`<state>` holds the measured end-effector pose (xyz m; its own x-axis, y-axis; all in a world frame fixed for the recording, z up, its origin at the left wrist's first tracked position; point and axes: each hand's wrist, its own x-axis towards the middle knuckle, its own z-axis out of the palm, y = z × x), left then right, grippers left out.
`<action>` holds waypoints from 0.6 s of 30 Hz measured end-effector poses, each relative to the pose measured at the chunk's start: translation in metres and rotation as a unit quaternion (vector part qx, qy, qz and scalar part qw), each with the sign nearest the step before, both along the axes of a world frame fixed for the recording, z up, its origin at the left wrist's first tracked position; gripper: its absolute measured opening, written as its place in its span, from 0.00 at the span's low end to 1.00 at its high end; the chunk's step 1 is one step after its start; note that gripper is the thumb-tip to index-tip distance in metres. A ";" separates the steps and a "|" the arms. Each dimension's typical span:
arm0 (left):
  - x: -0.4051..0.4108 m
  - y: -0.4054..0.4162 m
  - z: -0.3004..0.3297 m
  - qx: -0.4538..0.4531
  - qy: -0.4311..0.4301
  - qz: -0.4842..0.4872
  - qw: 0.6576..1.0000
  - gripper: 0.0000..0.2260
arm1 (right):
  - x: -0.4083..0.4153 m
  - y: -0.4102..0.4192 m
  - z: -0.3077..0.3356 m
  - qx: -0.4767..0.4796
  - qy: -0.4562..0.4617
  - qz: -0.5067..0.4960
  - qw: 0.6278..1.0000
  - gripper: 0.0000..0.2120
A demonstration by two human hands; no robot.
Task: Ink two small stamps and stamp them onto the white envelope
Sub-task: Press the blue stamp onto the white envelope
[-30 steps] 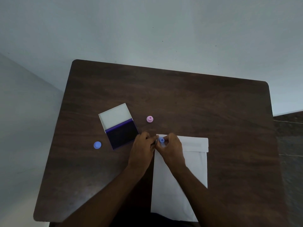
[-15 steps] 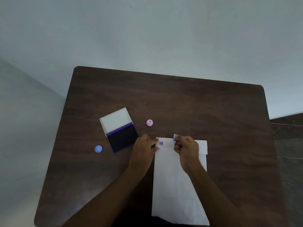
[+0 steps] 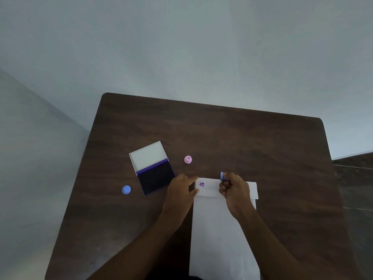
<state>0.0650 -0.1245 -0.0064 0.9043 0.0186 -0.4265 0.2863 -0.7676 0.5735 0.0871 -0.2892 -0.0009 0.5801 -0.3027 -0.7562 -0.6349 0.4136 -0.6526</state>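
A white envelope [image 3: 222, 229] lies lengthwise on the dark wooden table, flap end away from me. A purple stamp mark [image 3: 201, 184] shows near the flap's left corner. My right hand [image 3: 234, 188] holds a small blue stamp [image 3: 222, 176] just above the flap's far edge, right of the mark. My left hand [image 3: 181, 190] presses the envelope's left edge with spread fingers. A small pink stamp [image 3: 188, 159] stands on the table beyond the envelope. The open ink pad [image 3: 156, 177] with its white lid [image 3: 148, 154] lies left of my left hand.
A round blue cap [image 3: 126, 189] lies left of the ink pad. The table [image 3: 242, 138] has rounded far corners and stands against a pale wall. A dark floor shows at the right.
My right hand lifted the blue stamp off the envelope's flap and moved it right, uncovering a purple mark. My left hand stayed on the envelope's left edge.
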 end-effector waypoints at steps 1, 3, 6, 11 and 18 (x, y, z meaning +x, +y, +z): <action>-0.001 0.002 0.001 -0.007 0.006 0.019 1.000 0.20 | 0.001 0.000 0.001 0.002 0.000 -0.007 1.000 0.04; -0.006 0.005 0.002 -0.016 0.012 0.050 0.999 0.20 | 0.003 0.000 0.002 0.009 -0.002 -0.022 1.000 0.04; -0.013 0.017 0.006 -0.022 -0.005 0.070 0.997 0.18 | 0.005 0.004 0.005 0.007 0.003 -0.011 1.000 0.07; -0.024 0.038 0.014 -0.051 -0.038 0.097 0.993 0.17 | 0.005 0.021 0.015 -0.002 0.021 0.041 0.999 0.10; -0.035 0.075 0.014 -0.048 -0.077 0.156 0.984 0.12 | 0.007 0.078 0.022 -0.026 0.028 0.191 0.981 0.05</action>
